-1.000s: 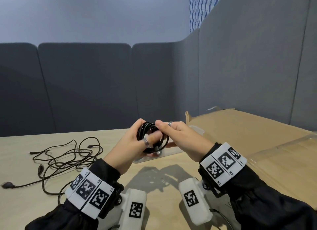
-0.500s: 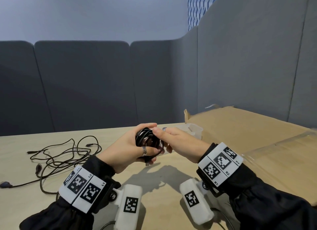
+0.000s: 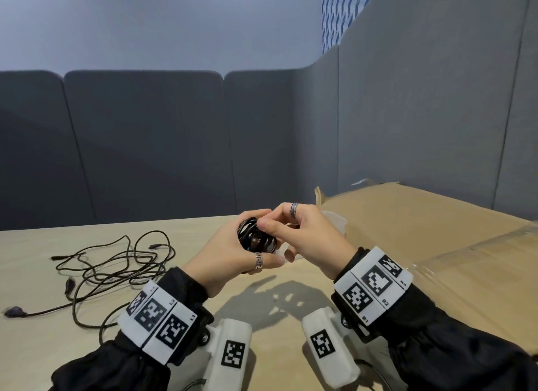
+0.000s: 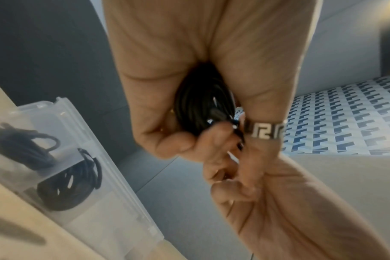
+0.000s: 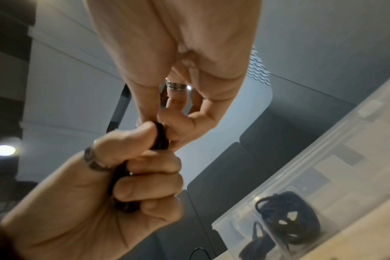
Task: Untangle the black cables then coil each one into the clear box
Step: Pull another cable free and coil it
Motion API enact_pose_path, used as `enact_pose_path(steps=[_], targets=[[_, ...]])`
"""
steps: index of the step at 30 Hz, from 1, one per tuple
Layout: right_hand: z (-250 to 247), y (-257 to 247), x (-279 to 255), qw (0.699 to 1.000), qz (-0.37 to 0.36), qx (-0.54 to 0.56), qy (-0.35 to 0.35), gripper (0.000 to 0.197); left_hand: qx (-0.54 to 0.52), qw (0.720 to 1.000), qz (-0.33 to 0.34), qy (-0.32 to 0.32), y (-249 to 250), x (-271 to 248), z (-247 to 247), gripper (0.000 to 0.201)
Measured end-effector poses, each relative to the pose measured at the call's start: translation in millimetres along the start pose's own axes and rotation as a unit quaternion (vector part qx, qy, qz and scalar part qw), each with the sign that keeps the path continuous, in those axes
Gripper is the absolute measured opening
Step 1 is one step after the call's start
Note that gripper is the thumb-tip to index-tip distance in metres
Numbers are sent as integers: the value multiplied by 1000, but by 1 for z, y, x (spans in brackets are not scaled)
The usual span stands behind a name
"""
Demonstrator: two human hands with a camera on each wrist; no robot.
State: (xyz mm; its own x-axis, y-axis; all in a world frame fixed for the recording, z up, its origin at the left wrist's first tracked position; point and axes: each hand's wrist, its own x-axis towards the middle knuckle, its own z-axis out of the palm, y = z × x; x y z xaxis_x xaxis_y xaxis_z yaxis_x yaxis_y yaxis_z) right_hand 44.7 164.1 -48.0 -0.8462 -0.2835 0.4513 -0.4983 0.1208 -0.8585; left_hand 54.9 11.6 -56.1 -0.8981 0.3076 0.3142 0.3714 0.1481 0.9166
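Note:
A tightly coiled black cable [image 3: 256,239] sits in my left hand [image 3: 233,256], whose fingers and thumb curl round it above the table; the left wrist view shows the same coiled cable [image 4: 203,107] in the palm. My right hand [image 3: 300,239] meets it from the right and pinches the coiled cable [image 5: 160,137] between thumb and fingers. Behind the hands the clear box [image 3: 339,224] is mostly hidden. Through the wall of the clear box [image 4: 105,176] two other black coils [image 4: 71,184] are visible. A loose tangle of black cables [image 3: 110,271] lies on the table at the left.
A large flattened cardboard sheet [image 3: 422,230] covers the table's right side. Grey padded panels [image 3: 145,146] close off the back and right. The light wooden table [image 3: 43,347] runs to the near left edge, with a cable plug [image 3: 14,312] on it.
Both hands have stayed together on the coil. My right hand has shifted its fingers on top of the coil, and the bundle looks tighter and more enclosed in the left palm.

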Motion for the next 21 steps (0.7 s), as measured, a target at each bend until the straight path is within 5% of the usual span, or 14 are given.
enact_pose_path(steps=[4, 7, 13, 18, 21], targets=[[5, -5, -4, 999, -16, -29, -11, 22, 10, 995, 37, 91, -1, 3, -3, 61], [9, -6, -5, 998, -25, -53, 1, 25, 40, 993, 53, 95, 0, 2, -4, 60], [5, -13, 0, 999, 10, -23, -20, 19, 237, 960, 73, 128, 9, 4, 1, 64], [-20, -31, 18, 998, 30, -34, -53, 18, 323, 937, 74, 111, 32, 27, 9, 76], [-41, -39, 38, 995, 62, -32, -66, 17, 261, 961, 57, 67, 42, 48, 10, 91]])
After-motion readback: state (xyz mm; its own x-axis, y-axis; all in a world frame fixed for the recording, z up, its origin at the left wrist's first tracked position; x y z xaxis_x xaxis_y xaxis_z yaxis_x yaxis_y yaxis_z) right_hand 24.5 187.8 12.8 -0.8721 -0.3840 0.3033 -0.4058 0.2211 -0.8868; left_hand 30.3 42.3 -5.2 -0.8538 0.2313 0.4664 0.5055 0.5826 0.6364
